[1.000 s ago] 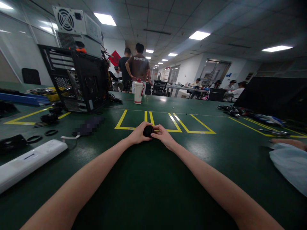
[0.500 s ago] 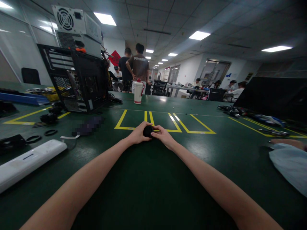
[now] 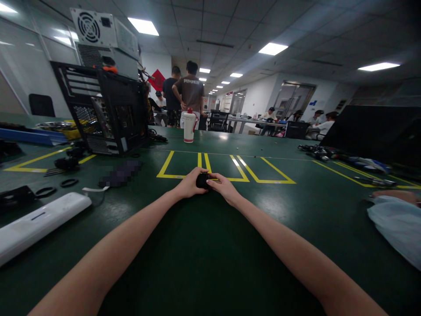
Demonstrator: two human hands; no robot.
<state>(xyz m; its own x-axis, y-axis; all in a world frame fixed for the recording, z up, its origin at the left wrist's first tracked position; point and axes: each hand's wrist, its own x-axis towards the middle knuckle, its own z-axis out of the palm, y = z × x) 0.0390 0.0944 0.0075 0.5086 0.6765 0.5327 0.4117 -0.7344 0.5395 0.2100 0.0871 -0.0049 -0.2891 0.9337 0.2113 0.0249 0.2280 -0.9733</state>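
A small black object [image 3: 201, 181] sits between my two hands in the middle of the view; its kind is too dark and small to make out. My left hand [image 3: 190, 183] is closed around its left side, thumb below and fingers above. From the right, my right hand [image 3: 224, 188] pinches it with thumb and fingertips. Both hands are just over the near side of yellow tape outlines [image 3: 241, 179] on the green table [image 3: 210, 241]. Fingers partly cover the object.
Left are a black computer case [image 3: 113, 109] with power supplies [image 3: 101, 33] on top, a white device [image 3: 42, 224] and black rings [image 3: 69, 182]. A white cup [image 3: 189, 127] stands ahead. Right, another person's pale blue sleeve [image 3: 396, 226] rests near tools [image 3: 375, 181]. People stand beyond.
My hands stay in nearly the same place around the black object, with only a slight shift of the right fingers. The sleeve at right has moved slightly left.
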